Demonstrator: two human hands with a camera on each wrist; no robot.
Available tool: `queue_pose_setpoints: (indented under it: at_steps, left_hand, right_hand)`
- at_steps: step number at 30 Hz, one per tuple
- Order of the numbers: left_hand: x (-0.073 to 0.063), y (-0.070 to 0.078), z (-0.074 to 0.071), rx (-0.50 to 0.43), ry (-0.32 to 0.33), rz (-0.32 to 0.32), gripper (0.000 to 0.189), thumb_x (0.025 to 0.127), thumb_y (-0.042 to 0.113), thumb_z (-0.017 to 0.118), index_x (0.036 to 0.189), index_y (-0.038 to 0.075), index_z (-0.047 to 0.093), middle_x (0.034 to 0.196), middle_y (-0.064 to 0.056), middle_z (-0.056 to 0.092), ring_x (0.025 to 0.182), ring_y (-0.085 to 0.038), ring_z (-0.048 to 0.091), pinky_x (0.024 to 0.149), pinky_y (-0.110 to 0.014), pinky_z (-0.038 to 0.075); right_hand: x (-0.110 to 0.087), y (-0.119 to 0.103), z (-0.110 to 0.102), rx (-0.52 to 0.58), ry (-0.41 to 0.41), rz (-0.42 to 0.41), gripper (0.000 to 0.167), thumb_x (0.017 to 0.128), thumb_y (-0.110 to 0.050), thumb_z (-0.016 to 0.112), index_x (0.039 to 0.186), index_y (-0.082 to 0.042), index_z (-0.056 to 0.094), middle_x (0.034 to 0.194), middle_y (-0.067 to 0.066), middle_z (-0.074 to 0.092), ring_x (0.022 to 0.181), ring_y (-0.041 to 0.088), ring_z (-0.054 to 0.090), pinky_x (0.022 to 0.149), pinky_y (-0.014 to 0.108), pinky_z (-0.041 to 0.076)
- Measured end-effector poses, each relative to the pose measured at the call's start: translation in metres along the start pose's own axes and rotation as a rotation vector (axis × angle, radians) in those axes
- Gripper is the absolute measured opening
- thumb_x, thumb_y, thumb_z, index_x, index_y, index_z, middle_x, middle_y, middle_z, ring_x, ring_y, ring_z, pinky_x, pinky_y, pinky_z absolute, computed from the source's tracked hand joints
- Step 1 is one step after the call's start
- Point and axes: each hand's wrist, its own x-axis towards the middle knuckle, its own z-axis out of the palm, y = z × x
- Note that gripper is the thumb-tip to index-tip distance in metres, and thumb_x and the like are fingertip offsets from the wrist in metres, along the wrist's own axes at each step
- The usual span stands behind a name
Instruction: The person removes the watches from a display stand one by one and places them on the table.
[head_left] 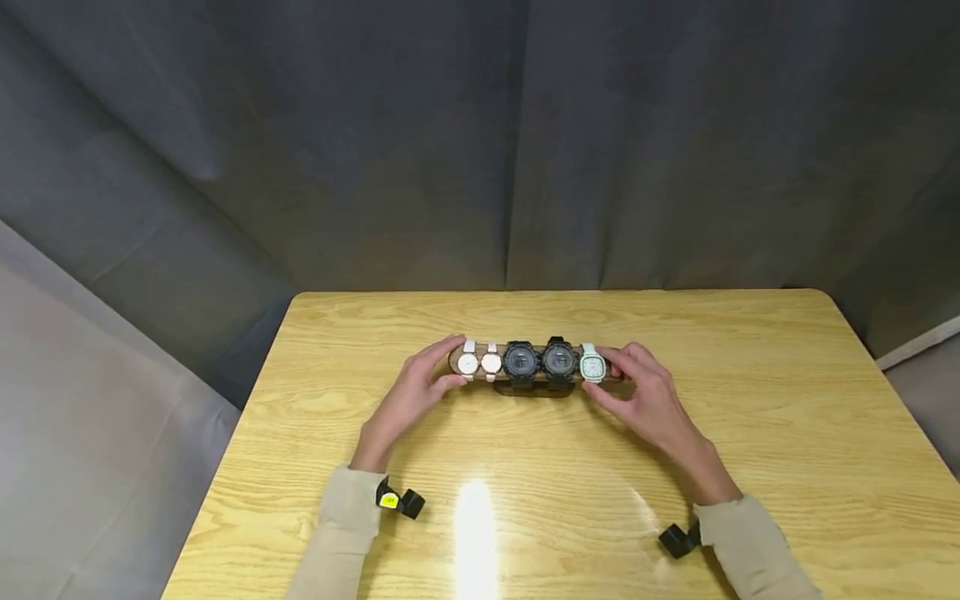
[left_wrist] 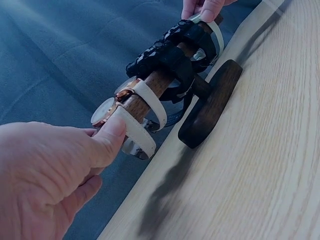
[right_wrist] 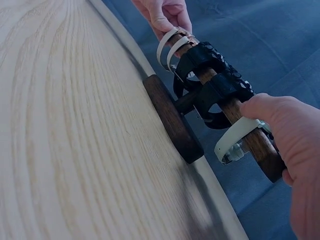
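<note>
A dark wooden watch stand (head_left: 534, 391) carries a row of wristwatches on its crossbar. From left to right sit a white-strapped watch (head_left: 467, 364), a pale pink one (head_left: 491, 363), two chunky black digital watches (head_left: 559, 360) and a mint square-faced watch (head_left: 592, 368). My left hand (head_left: 416, 385) grips the bar's left end, its thumb on the white strap in the left wrist view. At the opposite end my right hand (head_left: 651, 400) pinches the bar around the mint watch, with the thumb in front. Fingers behind the bar are partly hidden.
The stand's base rests on a light wood-grain table (head_left: 345, 533), towards its far side. Behind the table hangs a dark grey curtain (head_left: 405, 167). Small black cameras (head_left: 411, 503) are strapped at both wrists, over beige sleeves.
</note>
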Motion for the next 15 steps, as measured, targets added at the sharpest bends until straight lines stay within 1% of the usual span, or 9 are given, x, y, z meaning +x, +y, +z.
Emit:
queue_pose_setpoints:
  at_steps: [4,7,11,14,15]
  left_hand:
    - [-0.004,-0.002,0.002,-0.011,-0.006,-0.008,0.067,0.094,0.010,0.076,0.155,0.006,0.048,0.160,-0.018,0.046,0.150,-0.032,0.040,0.124,-0.049,0.033]
    - [-0.011,-0.004,0.003,-0.005,-0.025,-0.012,0.067,0.095,0.011,0.075,0.156,0.005,0.047,0.160,-0.020,0.045,0.150,-0.034,0.040,0.123,-0.050,0.033]
    - [-0.017,-0.002,0.000,0.003,-0.026,-0.023,0.065,0.095,0.009,0.074,0.155,0.007,0.048,0.160,-0.019,0.045,0.151,-0.033,0.040,0.124,-0.050,0.032]
    - [-0.016,-0.001,-0.004,0.005,-0.023,-0.013,0.066,0.096,0.006,0.073,0.156,0.010,0.048,0.161,-0.019,0.045,0.151,-0.031,0.039,0.124,-0.047,0.032]
    - [-0.014,-0.001,-0.004,0.007,-0.029,-0.006,0.066,0.096,0.006,0.072,0.157,0.010,0.047,0.161,-0.018,0.044,0.152,-0.030,0.039,0.125,-0.046,0.031]
  right_hand:
    - [-0.003,-0.002,0.003,-0.001,-0.002,0.025,0.055,0.071,-0.007,0.094,0.121,0.005,0.072,0.085,0.006,0.056,0.076,0.019,0.053,0.066,0.014,0.043]
    - [-0.008,-0.006,0.005,-0.001,0.012,0.033,0.055,0.069,-0.005,0.095,0.119,0.003,0.073,0.084,0.005,0.057,0.075,0.019,0.052,0.064,0.017,0.044]
    - [-0.011,-0.009,0.007,0.012,0.026,0.040,0.054,0.068,-0.005,0.096,0.117,0.001,0.074,0.084,0.006,0.059,0.074,0.021,0.053,0.063,0.019,0.043]
    - [-0.009,-0.010,0.008,0.030,0.035,0.046,0.052,0.069,-0.005,0.095,0.117,-0.001,0.074,0.083,0.008,0.059,0.074,0.024,0.053,0.064,0.015,0.041]
    - [-0.009,-0.010,0.008,0.034,0.042,0.044,0.049,0.073,-0.012,0.096,0.116,-0.001,0.075,0.083,0.008,0.059,0.074,0.022,0.052,0.065,0.015,0.041]
